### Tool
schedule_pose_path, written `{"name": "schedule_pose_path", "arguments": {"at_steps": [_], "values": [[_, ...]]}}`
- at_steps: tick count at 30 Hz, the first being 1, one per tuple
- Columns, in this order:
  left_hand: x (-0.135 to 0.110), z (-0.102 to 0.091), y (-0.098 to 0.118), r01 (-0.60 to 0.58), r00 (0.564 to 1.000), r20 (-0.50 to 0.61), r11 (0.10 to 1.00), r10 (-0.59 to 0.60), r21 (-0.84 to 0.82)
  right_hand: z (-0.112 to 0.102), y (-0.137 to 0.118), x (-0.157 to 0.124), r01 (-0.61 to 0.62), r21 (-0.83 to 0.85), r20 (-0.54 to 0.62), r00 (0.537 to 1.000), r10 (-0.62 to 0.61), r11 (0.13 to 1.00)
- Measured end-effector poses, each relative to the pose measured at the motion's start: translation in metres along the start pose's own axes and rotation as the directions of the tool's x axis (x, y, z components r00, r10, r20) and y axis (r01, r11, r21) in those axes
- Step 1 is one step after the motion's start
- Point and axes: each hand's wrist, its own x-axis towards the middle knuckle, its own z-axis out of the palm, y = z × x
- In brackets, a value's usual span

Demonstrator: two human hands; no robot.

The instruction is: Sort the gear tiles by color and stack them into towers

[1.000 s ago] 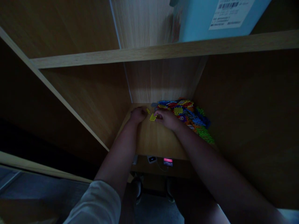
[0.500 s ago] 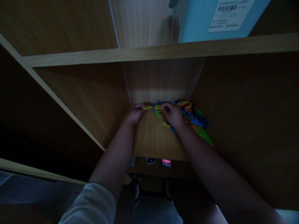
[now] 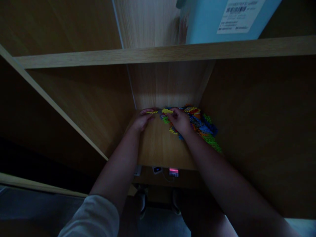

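Both hands reach deep into a dim wooden shelf compartment. My left hand [image 3: 143,118] pinches a small yellow toothed plastic piece [image 3: 151,112] at its fingertips. My right hand [image 3: 180,121] is closed on another yellow piece [image 3: 167,111], held a short gap from the left one. A heap of multicoloured interlocking plastic pieces [image 3: 202,128] lies on the shelf board [image 3: 160,148] just right of and partly under my right hand.
A wooden shelf edge [image 3: 158,54] runs across above the hands, with a light blue box bearing a white label [image 3: 222,19] on it. Wooden side panels close in left and right. Small lit devices [image 3: 173,171] sit below the shelf's front edge.
Both hands moved from the board's middle toward the back wall. Each now holds a yellow piece edge-on at the fingertips; they stay close together, much as half a second ago.
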Motion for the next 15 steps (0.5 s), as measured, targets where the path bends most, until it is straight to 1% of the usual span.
{"name": "schedule_pose_path", "arguments": {"at_steps": [3, 6, 11, 13, 15], "values": [[0.0046, -0.0002, -0.0022, 0.073, 0.996, -0.054, 0.997, -0.073, 0.007, 0.0002, -0.0021, -0.0002, -0.018, -0.055, 0.016, 1.000, 0.019, 0.998], [0.0066, 0.0007, -0.0045, 0.110, 0.993, -0.055, 0.994, -0.109, 0.012, -0.0002, -0.0027, 0.0000, 0.015, -0.051, 0.036, 0.999, -0.013, 0.999], [0.0054, 0.0035, -0.0052, 0.129, 0.991, -0.038, 0.992, -0.129, 0.009, -0.0021, -0.0044, 0.0001, 0.144, -0.014, 0.088, 0.986, -0.142, 0.989], [0.0055, 0.0044, -0.0055, 0.135, 0.990, -0.040, 0.991, -0.135, 0.007, -0.0022, -0.0057, -0.0013, 0.197, 0.015, 0.114, 0.974, -0.198, 0.980], [0.0062, 0.0051, -0.0062, 0.136, 0.990, -0.042, 0.991, -0.135, 0.004, -0.0013, -0.0068, -0.0034, 0.244, 0.033, 0.165, 0.955, -0.246, 0.969]]}}
